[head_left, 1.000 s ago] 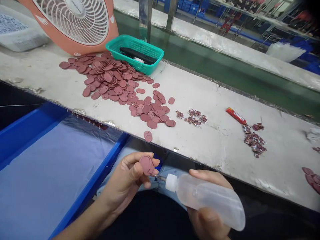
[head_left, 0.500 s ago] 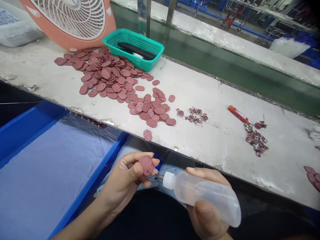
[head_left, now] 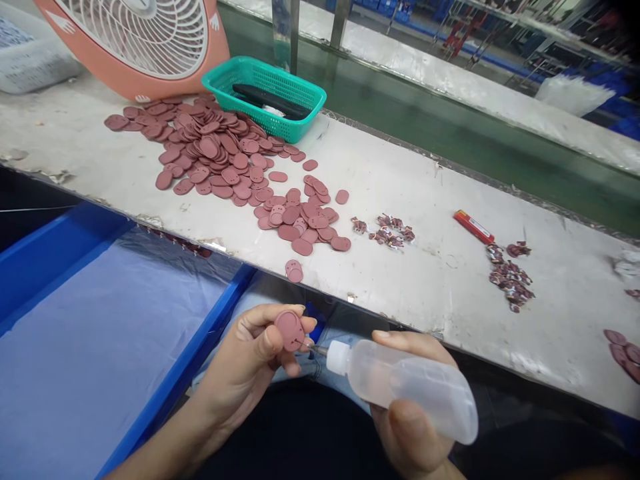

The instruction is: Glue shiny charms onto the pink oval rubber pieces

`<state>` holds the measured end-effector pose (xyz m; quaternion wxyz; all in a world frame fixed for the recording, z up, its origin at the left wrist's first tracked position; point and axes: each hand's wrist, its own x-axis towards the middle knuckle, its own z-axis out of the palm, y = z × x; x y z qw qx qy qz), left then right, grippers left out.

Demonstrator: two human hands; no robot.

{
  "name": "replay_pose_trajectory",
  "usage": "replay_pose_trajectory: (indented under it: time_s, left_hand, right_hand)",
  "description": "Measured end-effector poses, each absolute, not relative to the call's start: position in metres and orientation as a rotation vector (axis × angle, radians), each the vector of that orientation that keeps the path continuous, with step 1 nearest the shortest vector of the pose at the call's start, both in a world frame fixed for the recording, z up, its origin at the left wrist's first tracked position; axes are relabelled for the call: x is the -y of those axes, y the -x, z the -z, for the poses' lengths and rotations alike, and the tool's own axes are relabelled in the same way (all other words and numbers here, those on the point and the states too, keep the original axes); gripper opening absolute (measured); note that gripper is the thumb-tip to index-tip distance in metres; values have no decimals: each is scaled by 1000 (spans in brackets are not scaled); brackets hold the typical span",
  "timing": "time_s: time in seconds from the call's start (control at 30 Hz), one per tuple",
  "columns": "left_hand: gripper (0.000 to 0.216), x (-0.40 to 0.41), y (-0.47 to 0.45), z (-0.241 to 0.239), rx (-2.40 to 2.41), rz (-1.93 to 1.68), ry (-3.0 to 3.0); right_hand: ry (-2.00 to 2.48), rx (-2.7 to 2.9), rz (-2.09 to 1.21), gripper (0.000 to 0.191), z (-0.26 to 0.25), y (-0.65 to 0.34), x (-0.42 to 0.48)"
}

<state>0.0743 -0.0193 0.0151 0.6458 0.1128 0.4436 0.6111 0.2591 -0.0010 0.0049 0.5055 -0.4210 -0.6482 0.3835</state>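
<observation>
My left hand [head_left: 253,357] pinches a small reddish-brown oval piece [head_left: 291,331] between thumb and fingers, below the table's front edge. My right hand [head_left: 413,423] is wrapped round a clear squeeze bottle [head_left: 407,388] with a white cap; its thin metal nozzle touches the lower right of the held piece. A large heap of the same oval pieces [head_left: 225,160] lies on the white table [head_left: 440,280], trailing toward a smaller cluster [head_left: 305,223].
An orange fan [head_left: 140,40] and a green basket [head_left: 265,97] stand at the back left. A red lighter [head_left: 473,227] and small piles of scraps [head_left: 510,277] lie to the right. A blue bin lined with plastic [head_left: 90,333] sits below left.
The bottle and right hand have shifted slightly left, bringing the nozzle tip onto the held piece. The left hand has hardly moved.
</observation>
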Motion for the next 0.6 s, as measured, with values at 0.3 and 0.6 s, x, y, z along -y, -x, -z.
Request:
replay_pose_trajectory:
  time_s: [0.3, 0.6]
  left_hand:
    - [36, 20, -73, -15, -1016, -1386, -256]
    - [33, 24, -70, -13, -986, -1371, -263]
  right_hand:
    - [920, 1490, -903, 36, -14, -255, -3]
    - [910, 1477, -909, 39, -10, -254, -6]
